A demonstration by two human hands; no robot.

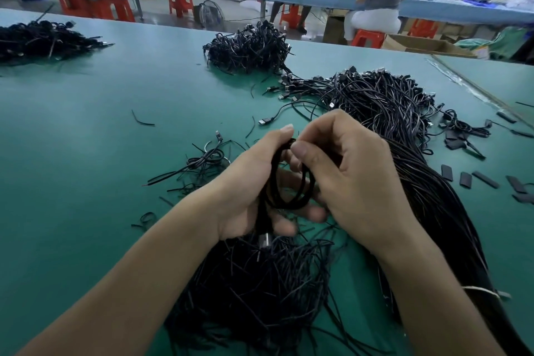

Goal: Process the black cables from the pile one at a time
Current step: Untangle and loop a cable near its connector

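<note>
Here, a coiled black cable (291, 179) sits looped in the left hand (254, 185), fingers curled under it above the green surface (86, 153). The right hand (352, 176) pinches the loop's top between thumb and forefinger. The big cable pile (404, 124) lies just right of both hands.

A green table (86, 153) carries a long cable bundle (390, 113) running from near right to the middle (plugs at its far end), a tangle (260, 283) at the near edge, a heap (248, 48) far centre, a second heap (37, 40) far left, loose cables (202, 165) left of centre, and sleeve pieces (465, 179) at the right.
</note>
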